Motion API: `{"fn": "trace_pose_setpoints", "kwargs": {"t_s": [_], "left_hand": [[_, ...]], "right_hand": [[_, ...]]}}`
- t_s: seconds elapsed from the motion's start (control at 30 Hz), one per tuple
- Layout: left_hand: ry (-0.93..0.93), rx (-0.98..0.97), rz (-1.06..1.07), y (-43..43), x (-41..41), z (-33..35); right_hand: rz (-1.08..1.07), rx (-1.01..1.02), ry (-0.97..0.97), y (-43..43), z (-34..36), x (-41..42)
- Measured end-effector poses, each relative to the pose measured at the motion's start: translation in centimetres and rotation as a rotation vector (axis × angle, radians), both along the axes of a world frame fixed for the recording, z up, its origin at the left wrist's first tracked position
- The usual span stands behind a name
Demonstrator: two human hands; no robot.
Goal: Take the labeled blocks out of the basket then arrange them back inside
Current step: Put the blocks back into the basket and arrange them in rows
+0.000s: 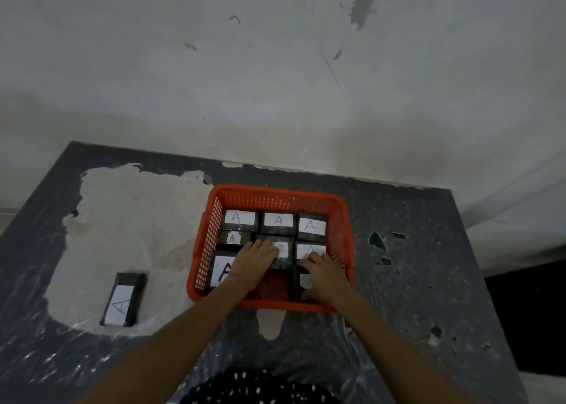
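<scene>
Blocks point(277, 252) in basket point(275, 194) under fingers point(269, 247)

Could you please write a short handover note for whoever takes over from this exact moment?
Left hand: flat on the middle black block with a white "A" label in the orange plastic mesh basket; no clear grip.
Right hand: resting on the near-right black block, fingertips reaching the block behind it.
Blocks: eight visible in the basket, three across the back row. One more labeled black block lies on the table, left of the basket.
Done: most blocks are in the basket.
Left: place the outside block; a bare patch of basket floor shows between the hands.
</scene>
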State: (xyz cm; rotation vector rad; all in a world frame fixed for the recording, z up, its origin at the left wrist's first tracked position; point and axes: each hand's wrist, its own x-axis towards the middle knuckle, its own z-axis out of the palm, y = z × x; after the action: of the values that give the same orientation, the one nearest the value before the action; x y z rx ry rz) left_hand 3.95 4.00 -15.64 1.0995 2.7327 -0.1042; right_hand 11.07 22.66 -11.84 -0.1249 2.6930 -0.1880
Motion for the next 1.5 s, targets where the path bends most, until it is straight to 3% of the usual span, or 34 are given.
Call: {"fn": "trace_pose_setpoints", "kwargs": {"t_s": [0.23, 0.7, 0.83, 1.03, 1.5], "left_hand": [[-0.035, 0.095, 0.05, -0.5, 0.3, -0.4], [-0.046, 0.075, 0.103, 0.0, 0.9, 0.2], [-0.071, 0.084, 0.116, 0.2, 0.8, 0.5], [-0.161, 0.14, 0.217, 1.9, 0.8, 1.5], [-0.219, 0.082, 0.321, 3.6, 2.8, 0.2]], "right_hand": [[-0.173, -0.218, -0.157, 1.5, 1.2, -2.1], [-0.229, -0.145, -0.269, 0.7, 1.6, -3.5], [-0.235, -0.113, -0.218, 0.3, 1.4, -3.3], [-0.232, -0.121, 0.012, 0.0, 0.6, -2.0], [-0.417, -0.257, -0.065, -0.4, -0.6, -1.3]]}}
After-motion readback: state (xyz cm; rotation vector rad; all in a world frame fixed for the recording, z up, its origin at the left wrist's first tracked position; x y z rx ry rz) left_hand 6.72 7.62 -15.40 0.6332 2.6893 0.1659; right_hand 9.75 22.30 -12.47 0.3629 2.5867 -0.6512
